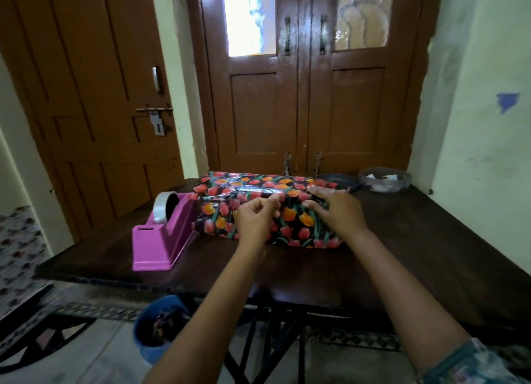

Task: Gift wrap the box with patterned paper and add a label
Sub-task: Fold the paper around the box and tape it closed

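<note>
Two hands on wrapped box (293, 219): left hand (254, 219) pinching, right hand (337, 209) flat.

The wrapped box (218, 211) lies mid-table (416, 240). The tape dispenser (161, 240) stands just beside it at 9 o'clock. At the box's 2 o'clock sit a dish (339, 179) and, beyond it, a container (385, 179). A bucket (155, 326) stands under the table at 7 o'clock.
</note>
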Demonstrator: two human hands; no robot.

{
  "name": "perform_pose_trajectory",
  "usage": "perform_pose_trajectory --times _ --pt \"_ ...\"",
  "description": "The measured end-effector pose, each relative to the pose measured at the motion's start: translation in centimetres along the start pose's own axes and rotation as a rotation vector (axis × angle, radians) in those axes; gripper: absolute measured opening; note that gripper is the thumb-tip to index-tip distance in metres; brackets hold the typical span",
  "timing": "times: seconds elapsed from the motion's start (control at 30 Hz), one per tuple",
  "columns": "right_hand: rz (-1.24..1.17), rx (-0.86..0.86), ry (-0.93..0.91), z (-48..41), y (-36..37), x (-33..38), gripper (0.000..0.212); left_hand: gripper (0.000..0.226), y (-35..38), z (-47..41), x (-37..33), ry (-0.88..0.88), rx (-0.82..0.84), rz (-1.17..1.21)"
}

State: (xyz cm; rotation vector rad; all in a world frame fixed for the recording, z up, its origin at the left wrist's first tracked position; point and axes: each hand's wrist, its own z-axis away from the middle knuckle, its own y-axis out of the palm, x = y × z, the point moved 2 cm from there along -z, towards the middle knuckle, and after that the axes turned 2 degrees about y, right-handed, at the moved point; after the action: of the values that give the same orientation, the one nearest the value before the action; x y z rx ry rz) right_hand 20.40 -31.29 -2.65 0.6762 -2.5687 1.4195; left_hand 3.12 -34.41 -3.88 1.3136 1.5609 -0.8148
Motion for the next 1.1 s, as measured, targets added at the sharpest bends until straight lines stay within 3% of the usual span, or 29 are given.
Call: perform_pose_trajectory --times 0.5,0.77,0.83,0.97,1.1 --pt "-0.087 -0.032 -0.032 -0.6 0.8 -0.8 0.050 0.034 4.1 -1.2 2.1 0.016 -0.057 -0.158" --pt "-0.118 -0.070 -0.039 -0.7 1.3 -1.0 0.047 0.040 4.1 -1.0 2.3 0.135 -0.134 -0.466" --pt "-0.112 -0.073 -0.048 -0.7 1.1 -1.0 0.047 0.044 4.0 -0.8 2.7 0.076 -0.146 -0.524" --pt "-0.099 -0.061 -0.048 -0.7 1.0 -0.9 0.047 0.064 2.6 -0.4 5.6 -0.224 -0.095 -0.531" --pt "-0.134 -0.058 -0.041 -0.6 1.0 -1.0 0.049 0.043 0.9 -0.4 5.5 -0.230 0.051 -0.609"
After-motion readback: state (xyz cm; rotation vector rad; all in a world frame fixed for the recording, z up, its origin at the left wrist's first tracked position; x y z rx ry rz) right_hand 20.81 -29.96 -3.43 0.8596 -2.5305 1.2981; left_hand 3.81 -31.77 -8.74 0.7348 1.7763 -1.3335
